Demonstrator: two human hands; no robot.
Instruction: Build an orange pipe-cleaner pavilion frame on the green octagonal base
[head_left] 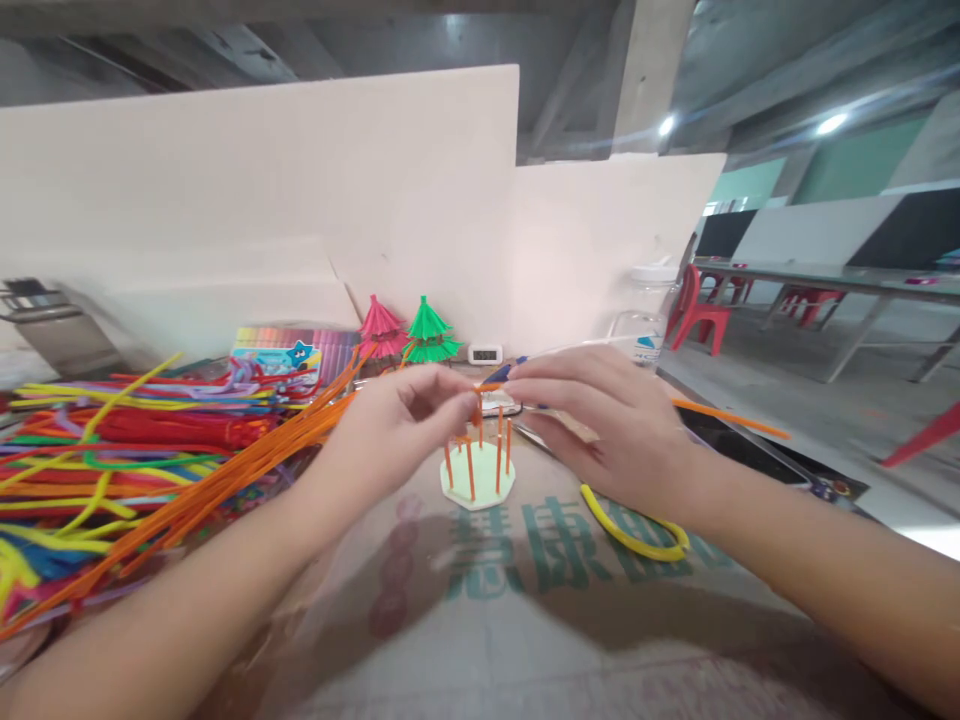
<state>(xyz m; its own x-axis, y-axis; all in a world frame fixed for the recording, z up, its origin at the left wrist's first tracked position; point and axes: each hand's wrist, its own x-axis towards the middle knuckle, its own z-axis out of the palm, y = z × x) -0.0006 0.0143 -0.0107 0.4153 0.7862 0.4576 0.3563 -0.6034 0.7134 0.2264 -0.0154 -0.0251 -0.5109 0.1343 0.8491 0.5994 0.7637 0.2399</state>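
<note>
Between my two hands runs an orange pipe cleaner (731, 417), bent near the left fingertips, its free end sticking out past the right hand. My left hand (409, 415) pinches its bent end between thumb and fingers. With fingertips close together, my right hand (611, 415) grips the same strand a little to the right. Just below the hands stands a pale green, many-sided base (484, 492) with several short orange posts (471, 470) upright around its edge. My left fingers partly hide the rear posts. A bent yellow pipe cleaner (637, 545) lies under my right hand.
Left is a heap of coloured pipe cleaners (165, 425), with a long orange bundle (247, 470) beside my forearm. Behind stand pink (381, 325) and green (430, 335) tree-like pieces, a small digital clock (485, 354) and a clear bottle (649, 305). Printed cardboard (360, 640) covers the table.
</note>
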